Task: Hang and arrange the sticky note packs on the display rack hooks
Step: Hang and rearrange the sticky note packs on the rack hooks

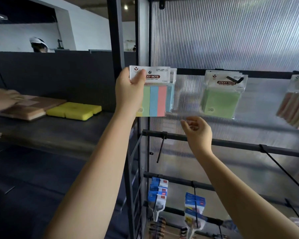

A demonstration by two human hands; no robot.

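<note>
My left hand [129, 87] grips the white header of a sticky note pack [155, 100] with green, blue and pink strips, held up at the rack's left edge. A second similar pack [171, 94] shows just behind it. My right hand [197, 130] hovers below and to the right, fingers loosely curled, holding nothing. A green sticky note pack [221, 100] hangs from a black hook [235, 79] on the upper rail. Further packs with pink strips [293, 107] hang at the far right.
Bare black hooks [160, 149] [283, 168] jut from the middle rail [231, 143]. Blue-carded items [158, 190] hang lower down. On the dark shelf to the left lie yellow sponges [74, 110] and wooden boards [29, 107], with another person's hand [3, 99] on them.
</note>
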